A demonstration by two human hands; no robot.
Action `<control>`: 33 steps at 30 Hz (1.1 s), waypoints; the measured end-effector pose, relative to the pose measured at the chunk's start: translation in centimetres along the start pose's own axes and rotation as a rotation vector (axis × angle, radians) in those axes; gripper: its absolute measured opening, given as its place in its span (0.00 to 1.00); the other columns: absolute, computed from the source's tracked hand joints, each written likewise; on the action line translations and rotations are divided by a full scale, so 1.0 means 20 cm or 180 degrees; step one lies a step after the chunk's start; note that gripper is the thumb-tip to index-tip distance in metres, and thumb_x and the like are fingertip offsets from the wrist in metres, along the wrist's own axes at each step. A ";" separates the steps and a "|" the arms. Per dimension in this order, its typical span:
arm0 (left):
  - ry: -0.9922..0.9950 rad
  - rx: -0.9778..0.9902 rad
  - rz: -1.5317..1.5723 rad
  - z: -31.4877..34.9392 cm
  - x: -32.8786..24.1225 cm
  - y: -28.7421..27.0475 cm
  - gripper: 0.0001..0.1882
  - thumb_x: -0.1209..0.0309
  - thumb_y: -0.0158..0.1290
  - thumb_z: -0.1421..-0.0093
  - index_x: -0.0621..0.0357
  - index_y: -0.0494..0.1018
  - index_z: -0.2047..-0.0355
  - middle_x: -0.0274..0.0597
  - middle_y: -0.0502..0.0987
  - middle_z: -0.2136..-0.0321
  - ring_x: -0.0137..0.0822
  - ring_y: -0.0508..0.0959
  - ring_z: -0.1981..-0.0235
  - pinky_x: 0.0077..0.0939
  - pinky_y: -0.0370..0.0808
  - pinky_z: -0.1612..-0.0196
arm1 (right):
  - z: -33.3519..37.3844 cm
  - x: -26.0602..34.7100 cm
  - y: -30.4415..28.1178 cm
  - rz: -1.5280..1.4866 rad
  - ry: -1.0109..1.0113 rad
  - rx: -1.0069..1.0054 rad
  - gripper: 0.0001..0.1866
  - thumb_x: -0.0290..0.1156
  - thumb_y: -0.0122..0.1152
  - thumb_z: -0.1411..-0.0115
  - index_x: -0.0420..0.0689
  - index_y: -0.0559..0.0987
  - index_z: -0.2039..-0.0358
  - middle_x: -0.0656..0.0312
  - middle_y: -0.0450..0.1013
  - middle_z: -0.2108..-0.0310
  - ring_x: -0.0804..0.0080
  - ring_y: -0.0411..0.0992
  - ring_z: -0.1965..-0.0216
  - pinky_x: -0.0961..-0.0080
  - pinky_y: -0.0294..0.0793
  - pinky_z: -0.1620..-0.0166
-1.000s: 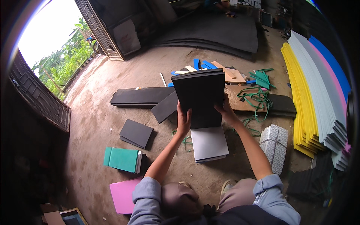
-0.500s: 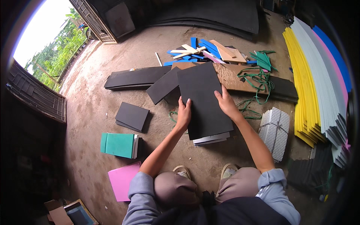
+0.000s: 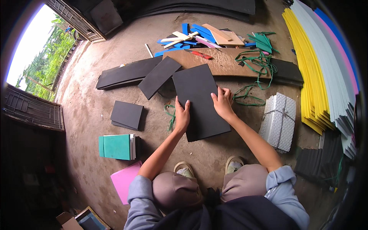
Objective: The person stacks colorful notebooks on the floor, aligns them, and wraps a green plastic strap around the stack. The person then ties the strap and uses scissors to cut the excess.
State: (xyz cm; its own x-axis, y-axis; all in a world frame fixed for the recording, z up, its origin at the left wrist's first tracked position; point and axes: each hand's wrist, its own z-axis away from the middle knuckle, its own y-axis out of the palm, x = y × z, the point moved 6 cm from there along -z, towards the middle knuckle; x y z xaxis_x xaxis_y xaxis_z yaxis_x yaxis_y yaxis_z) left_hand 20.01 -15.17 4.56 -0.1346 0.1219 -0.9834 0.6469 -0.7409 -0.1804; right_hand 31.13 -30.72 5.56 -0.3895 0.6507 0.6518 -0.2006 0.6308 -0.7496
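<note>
Right now I see both hands pressing flat on a stack of black foam sheets (image 3: pixel 201 101) that lies on the dirt floor (image 3: pixel 88 111), just in front of the person's knees. My left hand (image 3: pixel 181 115) rests on the stack's left edge, fingers stretched out and only a little curled, thumb on top. My right hand (image 3: pixel 222 103) lies on the right edge, fingers spread and bent over the side. Neither hand is clenched; both are open and touch the stack without lifting it.

The stack is a long rectangle. Its long side runs away from me, tipped a bit so the far end leans left and the near end leans right.

Just left of the left hand lies a green strap (image 3: pixel 170 117). Further left sit a small pile of black squares (image 3: pixel 127 114), a teal stack (image 3: pixel 115 147) and a pink sheet (image 3: pixel 124 180). To the right stands a tied white bundle (image 3: pixel 279 120). Past the stack lie a brown board (image 3: pixel 226 61) with a red knife (image 3: pixel 199 54), long black strips (image 3: pixel 128 73), and blue and tan offcuts (image 3: pixel 199 34). Tall yellow, grey, pink and blue sheets (image 3: pixel 326 69) lean far right.

At the lower left a small open box (image 3: pixel 86 219) shows, but I cannot tell what is inside.
</note>
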 end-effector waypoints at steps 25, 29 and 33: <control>-0.0443 -0.0064 0.1179 0.10 0.27 -0.29 0.25 0.54 0.33 0.37 0.55 0.54 0.44 0.47 0.58 0.45 0.39 0.57 0.43 0.36 0.52 0.42 | 0.09 0.61 0.18 0.1019 -0.2176 0.0151 0.31 0.44 0.43 0.42 0.36 0.56 0.45 0.49 0.51 0.42 0.57 0.45 0.39 0.59 0.43 0.39; -0.1010 -0.0466 0.1219 0.20 0.69 -0.33 0.21 0.58 0.34 0.37 0.57 0.60 0.48 0.47 0.66 0.52 0.38 0.64 0.49 0.33 0.57 0.45 | 0.09 0.62 0.15 0.1219 -0.2161 0.0248 0.39 0.55 0.48 0.47 0.37 0.56 0.44 0.52 0.51 0.42 0.59 0.45 0.39 0.57 0.41 0.39; -0.1067 -0.0210 0.0584 0.25 0.89 -0.13 0.20 0.63 0.37 0.38 0.63 0.60 0.50 0.51 0.67 0.54 0.39 0.68 0.52 0.31 0.62 0.49 | 0.08 0.62 0.18 0.1293 -0.2211 0.0353 0.39 0.52 0.52 0.50 0.40 0.56 0.44 0.53 0.51 0.42 0.59 0.46 0.39 0.58 0.42 0.39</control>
State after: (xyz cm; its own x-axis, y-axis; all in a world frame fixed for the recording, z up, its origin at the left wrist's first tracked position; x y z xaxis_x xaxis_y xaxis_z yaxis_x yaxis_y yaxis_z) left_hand 12.28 -14.36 -12.30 -0.2431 -0.2395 -0.9400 0.7284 -0.6850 -0.0139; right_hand 24.10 -21.03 10.82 -0.9129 0.3858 0.1334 0.0027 0.3324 -0.9431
